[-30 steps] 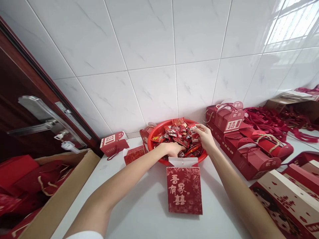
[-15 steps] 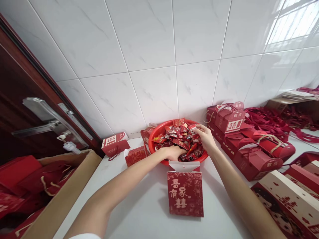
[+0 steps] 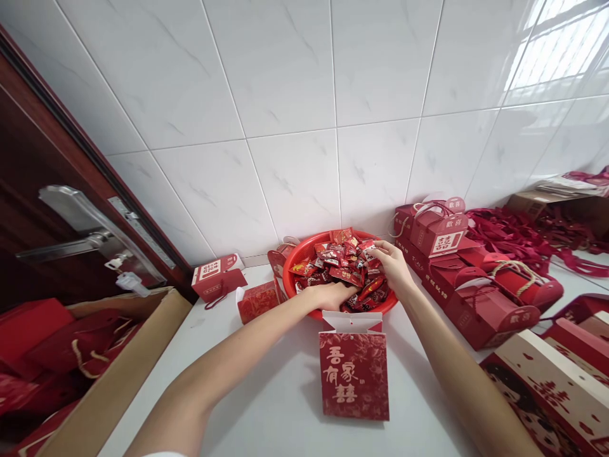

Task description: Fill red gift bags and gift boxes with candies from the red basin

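A round red basin full of small wrapped red packets stands against the tiled wall. Into the near part of the basin reaches my left hand, its fingertips hidden among the packets. My right hand is at the basin's right side, thumb and fingers closed on a red and white packet. Just in front of the basin an upright red paper bag with pale characters stands with its top open.
Red gift boxes line the right side, with dark red ribbons behind. More boxes lie left of the basin. A cardboard carton of red bags sits beside a door handle at left.
The view has shifted very slightly. Both hands stay at the basin in nearly the same places, the right one still on its packet.
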The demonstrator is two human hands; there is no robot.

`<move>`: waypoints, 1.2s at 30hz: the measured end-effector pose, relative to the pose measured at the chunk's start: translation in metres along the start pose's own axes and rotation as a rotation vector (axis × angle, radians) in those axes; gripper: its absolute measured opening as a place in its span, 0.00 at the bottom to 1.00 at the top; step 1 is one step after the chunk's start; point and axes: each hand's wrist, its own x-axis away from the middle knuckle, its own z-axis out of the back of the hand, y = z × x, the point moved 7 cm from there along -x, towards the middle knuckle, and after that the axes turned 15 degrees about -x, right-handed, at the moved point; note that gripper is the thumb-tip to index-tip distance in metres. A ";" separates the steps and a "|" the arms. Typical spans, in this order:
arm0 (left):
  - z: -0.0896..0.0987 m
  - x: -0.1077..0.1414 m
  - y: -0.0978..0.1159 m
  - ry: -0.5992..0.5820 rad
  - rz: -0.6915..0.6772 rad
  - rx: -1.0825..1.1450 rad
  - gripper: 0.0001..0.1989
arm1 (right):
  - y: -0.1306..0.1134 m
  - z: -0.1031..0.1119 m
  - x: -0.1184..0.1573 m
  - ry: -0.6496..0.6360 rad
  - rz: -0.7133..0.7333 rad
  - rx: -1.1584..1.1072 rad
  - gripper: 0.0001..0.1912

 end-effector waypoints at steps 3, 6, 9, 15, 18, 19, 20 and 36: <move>0.002 0.000 -0.003 0.039 -0.032 0.031 0.33 | 0.000 0.000 0.000 0.010 0.003 -0.001 0.18; 0.008 0.002 -0.007 0.093 -0.025 0.054 0.35 | -0.001 0.001 -0.001 0.017 0.020 -0.003 0.18; 0.012 0.004 -0.009 0.139 -0.020 0.078 0.38 | -0.002 0.002 -0.002 0.020 0.037 0.006 0.19; 0.036 0.017 -0.017 0.272 -0.040 0.204 0.43 | -0.004 0.003 -0.003 0.033 0.071 0.000 0.17; 0.055 0.028 -0.033 0.381 0.023 0.288 0.44 | -0.004 0.002 -0.002 0.031 0.065 -0.025 0.17; 0.062 0.032 -0.039 0.432 0.045 0.315 0.44 | -0.004 0.002 -0.002 0.037 0.059 -0.028 0.17; 0.068 0.035 -0.046 0.490 0.070 0.342 0.43 | -0.004 0.002 -0.001 0.044 0.054 -0.028 0.17; 0.056 0.060 -0.121 0.701 0.563 0.412 0.36 | -0.006 0.000 0.001 0.022 0.056 0.018 0.19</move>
